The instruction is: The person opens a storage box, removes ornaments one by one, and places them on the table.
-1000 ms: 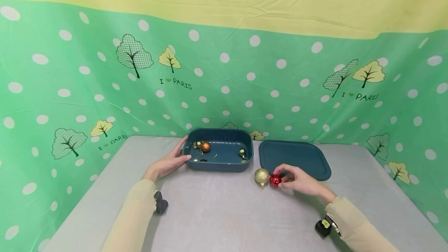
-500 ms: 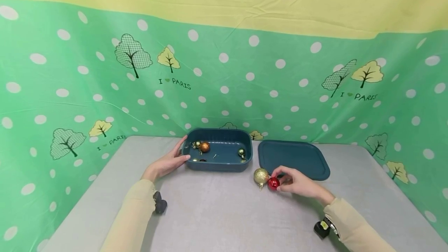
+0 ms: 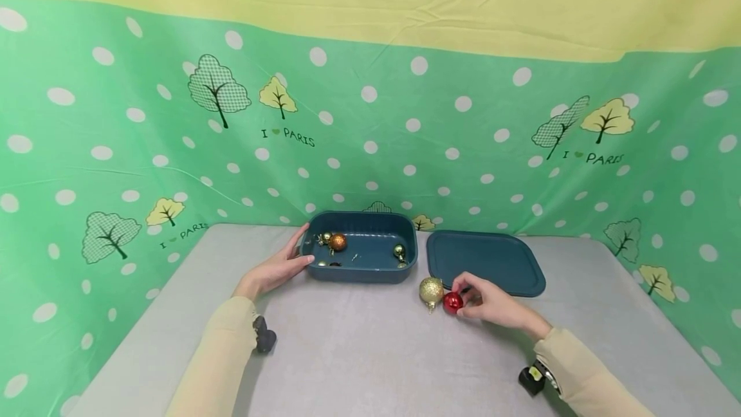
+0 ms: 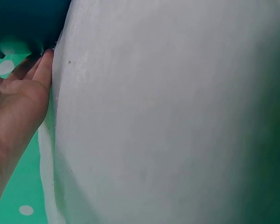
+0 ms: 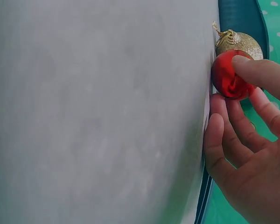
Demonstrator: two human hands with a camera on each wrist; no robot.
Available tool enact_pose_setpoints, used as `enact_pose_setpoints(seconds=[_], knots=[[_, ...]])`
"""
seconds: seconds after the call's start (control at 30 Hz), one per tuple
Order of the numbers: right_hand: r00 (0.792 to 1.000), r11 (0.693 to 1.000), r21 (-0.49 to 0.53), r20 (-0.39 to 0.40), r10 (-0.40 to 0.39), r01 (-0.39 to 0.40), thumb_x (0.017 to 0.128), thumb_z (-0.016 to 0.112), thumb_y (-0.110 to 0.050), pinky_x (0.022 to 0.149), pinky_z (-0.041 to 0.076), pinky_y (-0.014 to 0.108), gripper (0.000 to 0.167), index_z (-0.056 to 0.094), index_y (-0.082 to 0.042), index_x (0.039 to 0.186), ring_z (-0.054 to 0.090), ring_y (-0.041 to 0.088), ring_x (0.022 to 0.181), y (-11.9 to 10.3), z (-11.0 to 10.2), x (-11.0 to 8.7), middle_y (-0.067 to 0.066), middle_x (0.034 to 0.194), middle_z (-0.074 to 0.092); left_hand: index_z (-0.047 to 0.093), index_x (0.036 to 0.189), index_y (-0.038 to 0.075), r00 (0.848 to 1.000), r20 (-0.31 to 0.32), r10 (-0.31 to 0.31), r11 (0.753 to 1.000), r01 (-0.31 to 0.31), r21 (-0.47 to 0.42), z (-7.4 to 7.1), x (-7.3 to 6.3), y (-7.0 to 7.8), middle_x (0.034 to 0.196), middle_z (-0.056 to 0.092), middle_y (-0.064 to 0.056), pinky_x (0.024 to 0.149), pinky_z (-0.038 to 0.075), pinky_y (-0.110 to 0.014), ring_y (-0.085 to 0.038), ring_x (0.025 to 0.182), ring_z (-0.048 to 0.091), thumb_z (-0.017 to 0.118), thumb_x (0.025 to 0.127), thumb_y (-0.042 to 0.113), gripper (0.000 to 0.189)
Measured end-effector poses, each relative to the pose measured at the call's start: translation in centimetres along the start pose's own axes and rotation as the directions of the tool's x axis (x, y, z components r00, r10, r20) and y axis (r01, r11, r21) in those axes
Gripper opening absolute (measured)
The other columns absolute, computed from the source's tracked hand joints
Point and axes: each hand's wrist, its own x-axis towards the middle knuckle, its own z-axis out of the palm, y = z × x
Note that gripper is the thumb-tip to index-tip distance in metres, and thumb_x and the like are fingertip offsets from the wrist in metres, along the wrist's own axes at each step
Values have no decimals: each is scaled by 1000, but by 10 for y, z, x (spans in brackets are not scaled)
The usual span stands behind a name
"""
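In the head view my left hand (image 3: 278,270) holds the left end of a dark blue storage box (image 3: 360,275), thumb at the front rim and fingers along the side. The left wrist view shows its fingers against the box (image 4: 30,25) from below. With thumb and fingers, my right hand (image 3: 492,302) pinches a shiny red Christmas bauble (image 3: 453,303) low over the table. Beside it sits a gold glitter bauble (image 3: 431,291), partly behind the red bauble (image 5: 229,77) in the right wrist view. An orange bauble (image 3: 338,242) and several small gold ones (image 3: 399,251) lie inside the box.
A dark blue lid (image 3: 485,261) lies flat right of the box, behind the right hand. Grey cloth covers the table (image 3: 370,352). A green and yellow printed curtain (image 3: 370,121) hangs directly behind box and lid.
The right hand and red bauble have shifted slightly toward the front, close beside the gold bauble, and then stayed nearly still. The left hand and box keep their places.
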Motion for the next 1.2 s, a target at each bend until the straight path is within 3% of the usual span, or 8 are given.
enact_pose_setpoints(seconds=[0.3, 0.67, 0.9, 1.2], knots=[[1000, 999, -54, -13, 1, -1, 81, 74, -4, 71, 52, 30, 35, 52, -1, 109, 60, 26, 88, -2, -1, 1, 12, 106, 55, -5, 154, 39, 1000, -11, -13, 1000, 13, 18, -2, 2, -3, 157, -23, -11, 114, 12, -47, -35, 144, -8, 55, 99, 13, 86], [999, 999, -48, -32, -15, 14, 89, 65, -4, 71, 53, 31, 40, 49, 8, 124, 63, 27, 88, -18, -24, 7, 29, 116, 53, -6, 154, 39, 1000, -8, -7, 1000, 7, 23, -2, 2, -2, 157, -25, -8, 114, 13, -46, -34, 144, -11, 56, 99, 14, 87], [997, 999, -48, -72, 21, -24, 92, 65, -8, 78, 53, 34, 34, 55, -1, 123, 61, 30, 94, -26, -29, 15, 27, 119, 54, -5, 154, 41, 1000, -14, -18, 1000, 18, 12, -2, 0, -1, 157, -23, -10, 114, 13, -45, -34, 144, -7, 56, 99, 13, 87], [994, 998, -68, -105, 0, -7, 93, 64, -10, 85, 51, 42, 29, 58, -1, 120, 60, 31, 99, -33, -32, 30, 22, 118, 57, -6, 154, 39, 1000, -6, -15, 1000, 15, 22, -2, 1, -1, 157, -23, -13, 114, 12, -47, -36, 144, -7, 55, 99, 14, 86]])
